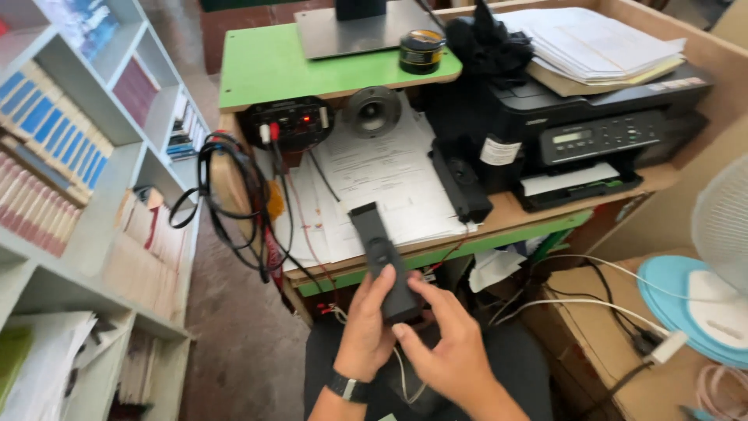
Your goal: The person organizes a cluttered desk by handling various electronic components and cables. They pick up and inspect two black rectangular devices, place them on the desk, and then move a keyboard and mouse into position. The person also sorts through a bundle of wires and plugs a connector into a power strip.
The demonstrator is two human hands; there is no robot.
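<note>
A long black bar-shaped device [379, 251] with a round part near its middle is held upright over my lap. My left hand [366, 327] grips its lower end from the left, thumb against its front. My right hand [450, 343] holds the same end from the right, fingers curled around it. A black watch [347, 387] sits on my left wrist. The device's top end overlaps the stack of printed papers [397, 183] on the wooden desk [510, 210].
A black printer [584, 129] with papers on top stands at the right. A round circuit board [290, 122], small speaker cone [372, 111] and tangled black cables [234, 206] lie at the desk's left. Bookshelves [70, 179] flank the left; a blue fan [705, 304] is at right.
</note>
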